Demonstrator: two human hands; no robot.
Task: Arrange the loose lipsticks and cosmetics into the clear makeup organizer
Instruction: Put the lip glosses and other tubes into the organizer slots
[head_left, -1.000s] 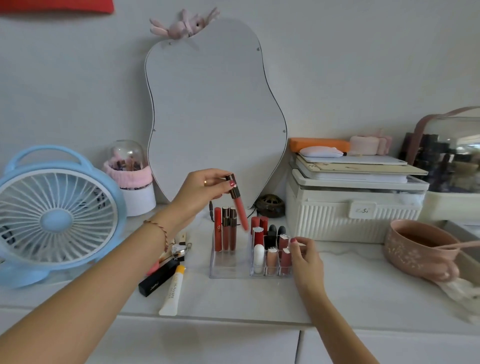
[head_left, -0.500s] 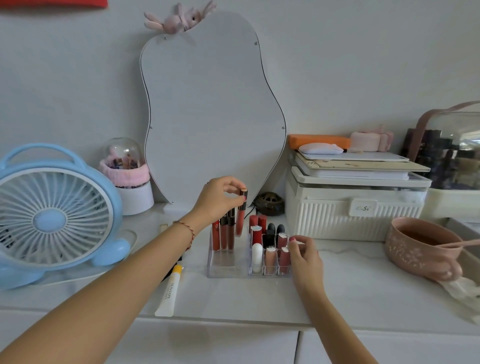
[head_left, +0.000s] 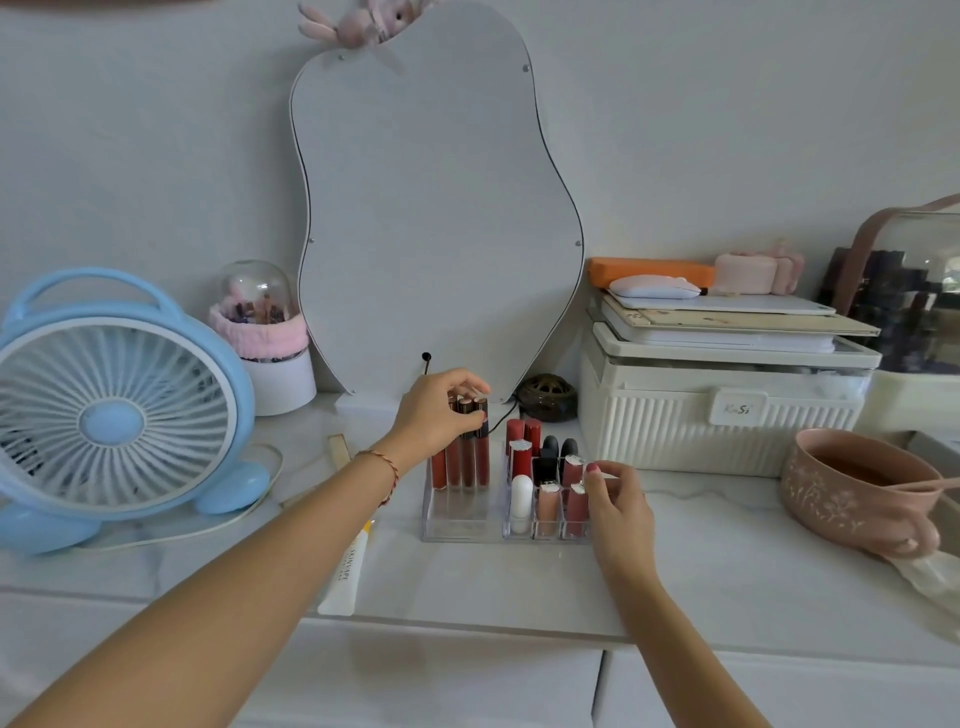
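**Hands at a clear makeup organizer on a white counter**

A clear makeup organizer (head_left: 457, 525) sits on a white marble-look counter (head_left: 701, 561), in front of a wavy-edged mirror (head_left: 436, 218) that leans on the wall. Both bare arms reach in from the bottom edge.

The left hand (head_left: 434, 421) is at the organizer's left compartment, where four tall lip gloss tubes (head_left: 467, 462) stand upright in a row. Its fingers curl over the dark caps, the thumb and fingertips pinching the cap of the rightmost gloss tube (head_left: 482, 447), which stands in the compartment beside the others. A thin braided bracelet (head_left: 382, 465) circles the wrist.

The right hand (head_left: 615, 506) is at the organizer's right side, fingers curled and pinching its right wall. The small square cells there hold upright lipsticks (head_left: 548, 506) in red, pink, black and white.

Loose on the counter, left of the organizer and partly under the left forearm, lies a white squeeze tube (head_left: 345, 577) with a yellow cap. A small tan item (head_left: 340, 452) lies farther back.

At the far left stands a light blue desk fan (head_left: 114, 415), with a small glass dome ornament (head_left: 260, 317) behind it. Right of the mirror is a ribbed cream storage box (head_left: 727, 415) stacked with flat items, and a pink bowl (head_left: 852, 488) with a spoon sits at the far right.
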